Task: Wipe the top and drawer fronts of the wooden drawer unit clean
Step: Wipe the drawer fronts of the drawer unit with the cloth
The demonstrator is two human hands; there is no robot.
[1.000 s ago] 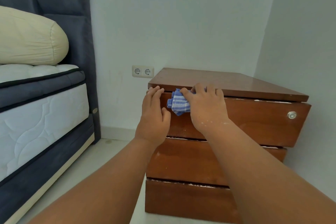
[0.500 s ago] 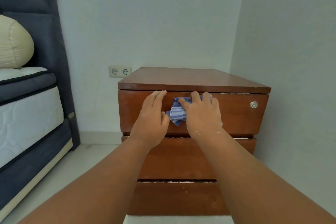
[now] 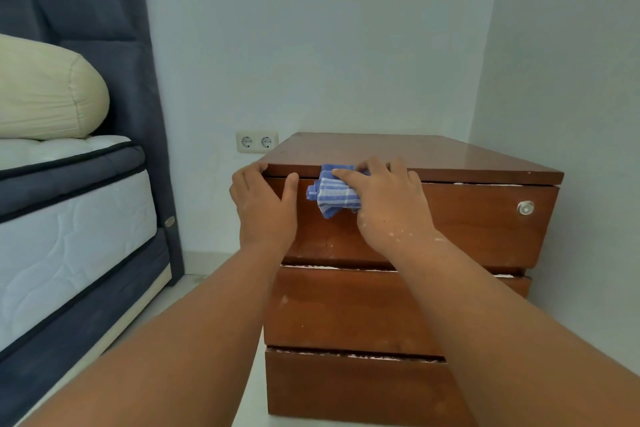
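The wooden drawer unit [image 3: 433,152] stands in a room corner, with three drawer fronts facing me. My left hand [image 3: 263,208] grips its upper left corner: the fingers wrap round the left side and the thumb lies on the top drawer front [image 3: 478,225]. My right hand [image 3: 391,204] holds a bunched blue-and-white striped cloth [image 3: 332,196] against the top drawer front, just under the top's edge. Its fingertips reach onto that edge and its thumb is hidden.
A round metal lock [image 3: 525,207] sits at the right end of the top drawer. A bed with a white mattress [image 3: 69,236] and a cream pillow [image 3: 45,94] stands close on the left. A double wall socket [image 3: 257,141] is behind the unit, and a wall [image 3: 571,80] stands close on its right.
My left hand slid from the flat of the top drawer front to the unit's upper left corner. My right hand and the cloth rose to the top's edge.
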